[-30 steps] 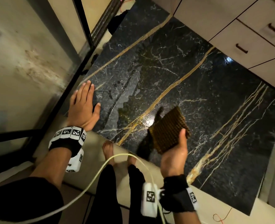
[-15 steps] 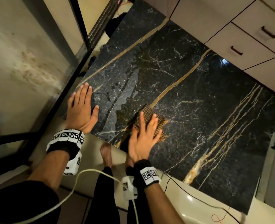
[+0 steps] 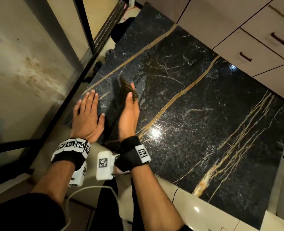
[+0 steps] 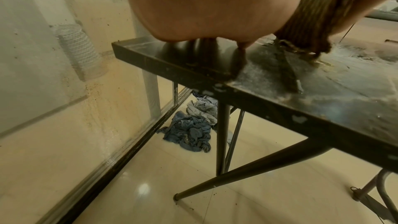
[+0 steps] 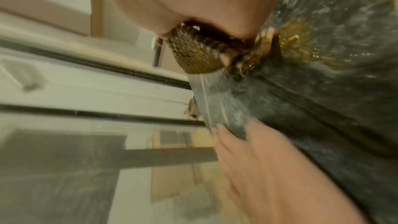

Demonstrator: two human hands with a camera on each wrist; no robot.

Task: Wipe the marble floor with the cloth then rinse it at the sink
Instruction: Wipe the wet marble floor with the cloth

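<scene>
black marble surface (image 3: 196, 114), veined in gold and carried on dark legs, is being steadied near its left edge by the flat, open left hand (image 3: 86, 117). just beside it, the cloth (image 3: 129, 90) is being gripped by the right hand (image 3: 128, 114), fingers curled round it. the brown, waffle-textured cloth is being held on edge, its long axis pointing away, lower fringe touching the marble.

Dim, warm overhead light; a bright glare spot on the wet marble (image 3: 157, 133) near its front edge. The right-wrist view is motion-blurred; lines bow at the frame edges.
</scene>
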